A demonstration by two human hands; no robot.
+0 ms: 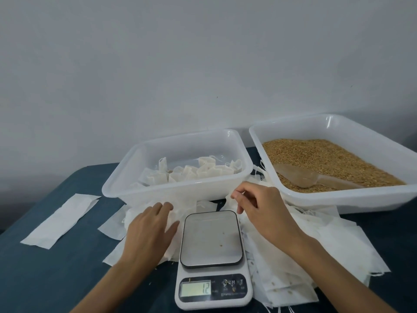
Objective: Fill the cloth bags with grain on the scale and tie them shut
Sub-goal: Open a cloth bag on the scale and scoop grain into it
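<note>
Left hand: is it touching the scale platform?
Apart. The head view shows the left hand resting flat on the empty cloth bags, with a strip of white cloth visible between its fingers and the scale platform's left edge.
</note>
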